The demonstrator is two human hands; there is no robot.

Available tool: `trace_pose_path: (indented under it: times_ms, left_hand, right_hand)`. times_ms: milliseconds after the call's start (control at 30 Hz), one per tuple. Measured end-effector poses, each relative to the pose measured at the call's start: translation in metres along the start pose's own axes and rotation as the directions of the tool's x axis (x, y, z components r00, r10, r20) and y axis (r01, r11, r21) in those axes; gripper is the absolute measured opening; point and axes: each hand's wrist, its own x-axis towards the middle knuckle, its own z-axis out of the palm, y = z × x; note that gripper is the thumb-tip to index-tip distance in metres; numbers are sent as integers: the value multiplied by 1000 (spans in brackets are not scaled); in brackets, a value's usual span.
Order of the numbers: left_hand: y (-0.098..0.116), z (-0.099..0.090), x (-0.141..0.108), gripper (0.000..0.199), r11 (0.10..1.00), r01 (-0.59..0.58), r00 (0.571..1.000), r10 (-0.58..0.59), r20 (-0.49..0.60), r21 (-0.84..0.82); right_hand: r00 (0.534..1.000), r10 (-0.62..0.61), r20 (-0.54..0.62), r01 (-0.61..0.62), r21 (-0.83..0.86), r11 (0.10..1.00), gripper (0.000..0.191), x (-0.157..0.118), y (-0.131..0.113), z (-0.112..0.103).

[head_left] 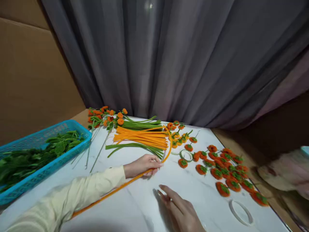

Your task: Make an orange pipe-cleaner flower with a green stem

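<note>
My left hand (144, 165) is closed around an orange pipe cleaner (170, 146). One end of it curves up past the orange bundle, and the other trails down along my sleeve. My right hand (182, 211) is just above the table at the lower middle, its fingers extended and apart, with nothing visible in them. Beyond my left hand lies a bundle of orange pipe cleaners (140, 138), with green pipe cleaners (136, 146) in front and more green ones (138, 125) behind.
A blue basket (83, 141) of green leaves stands at left. Orange flowers on stems (120, 115) lie at the back left. Several orange flower heads (223, 188) spread across the right. A green-rimmed tape roll (186, 155) and a white ring (241, 212) lie on the white table (135, 199). A grey curtain (149, 64) hangs behind.
</note>
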Motion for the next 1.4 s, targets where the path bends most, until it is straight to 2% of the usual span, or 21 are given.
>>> trace_pose_path:
  times_ms: [133,233,333,433,500,600,667,833,1067,1300,1400]
  left_hand:
    - [-1,1,-2,33,999,-2,999,1,32,34]
    - [-1,2,-3,33,995,-35,999,32,34,90]
    - [0,5,-6,35,990,-48,998,41,54,130]
    - [2,10,-10,35,985,0,988,-26,152,171]
    - [2,14,-14,33,981,50,969,-94,227,189]
    - [0,21,-19,32,966,118,938,-185,295,232]
    - [-1,24,-20,33,957,127,932,-205,300,259]
    - [-5,25,-17,31,965,87,935,-165,315,248]
    - [-6,22,-13,28,979,136,932,-177,315,151]
    - [-8,22,-15,22,982,111,938,-155,309,153]
    - [-7,20,-14,22,982,137,931,-172,320,129]
  right_hand:
    - [999,-18,-51,20,31,999,28,1,0,-2]
    - [1000,17,-13,-16,47,999,27,0,0,-5]
    - [992,130,-8,-127,146,981,25,0,0,-6]
    - [954,298,24,-294,264,919,19,1,1,-3]
    - [939,341,46,-339,295,893,16,2,2,0]
    - [939,339,53,-337,327,883,18,1,3,3]
    - [937,346,54,-344,327,880,19,1,3,4]
    - [927,365,83,-371,335,866,18,-1,5,5]
    - [900,426,91,-430,346,834,20,-1,5,5]
    - [893,439,102,-445,351,824,24,-3,5,6]
    - [881,453,136,-471,327,819,28,-1,5,4]
